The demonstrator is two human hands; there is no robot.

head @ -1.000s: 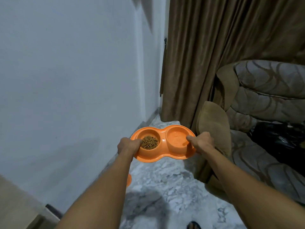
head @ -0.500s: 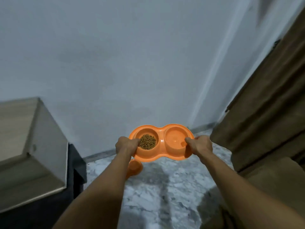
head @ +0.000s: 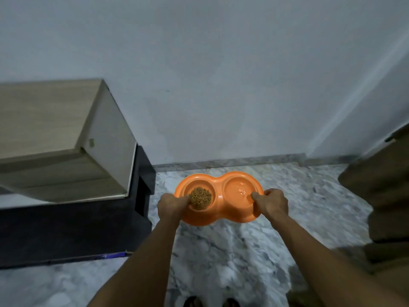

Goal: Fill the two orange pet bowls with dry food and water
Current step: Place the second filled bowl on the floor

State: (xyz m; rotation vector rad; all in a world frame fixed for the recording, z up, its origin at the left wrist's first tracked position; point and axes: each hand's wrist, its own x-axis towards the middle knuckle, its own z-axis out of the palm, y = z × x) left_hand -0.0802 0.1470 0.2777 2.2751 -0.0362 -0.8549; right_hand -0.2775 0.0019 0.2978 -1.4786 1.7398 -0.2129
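Marble floor (head: 232, 251) fills the lower frame under a plain pale wall (head: 221, 74), and the orange double bowl (head: 218, 180) is held low above that floor, just short of the skirting. Its left well carries a heap of dry food (head: 200, 197); the right well glistens with water (head: 240, 191). The left hand (head: 171, 206) is clamped on the left rim, thumb inside the well by the kibble; the right hand (head: 273, 203) pinches the right rim, thumb over the edge. Off to the left stands a wooden cabinet (head: 55, 129) on a dark base (head: 66, 229); brown upholstery (head: 387, 196) sits right. The danger is tilt: any uneven lowering could slop water into the kibble or onto marble. No writing is readable anywhere
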